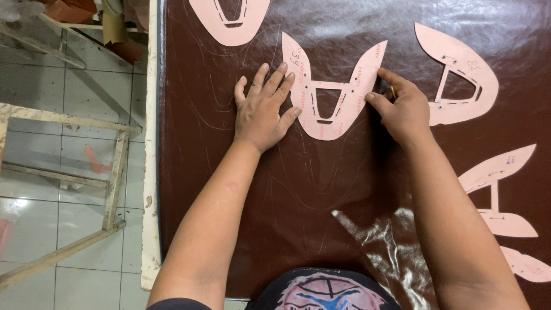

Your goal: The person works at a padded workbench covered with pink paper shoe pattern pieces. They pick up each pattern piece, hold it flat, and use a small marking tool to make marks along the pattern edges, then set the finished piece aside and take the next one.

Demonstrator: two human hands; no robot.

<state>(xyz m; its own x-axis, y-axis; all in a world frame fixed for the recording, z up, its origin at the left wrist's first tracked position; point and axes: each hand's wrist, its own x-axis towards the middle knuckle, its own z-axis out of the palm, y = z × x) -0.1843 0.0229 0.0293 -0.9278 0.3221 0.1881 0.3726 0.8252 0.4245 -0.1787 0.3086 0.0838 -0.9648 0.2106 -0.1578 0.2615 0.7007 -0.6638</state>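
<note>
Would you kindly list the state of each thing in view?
Middle pink template: flat on the brown sheet, held at both sides.
Left hand: open, palm down, fingertips on the template's left wing.
Right hand: pinching the template's right wing.
Brown sheet: spread flat, glossy.
Upper right template: lying flat, untouched.

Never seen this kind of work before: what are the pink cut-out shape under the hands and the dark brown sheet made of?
The pink cut-out looks like stiff card or thin board: matte, flat, with clean-cut slots. The brown sheet seems to be leather or a glossy synthetic: it shines, wrinkles near the front edge, and carries faint traced lines.
</note>
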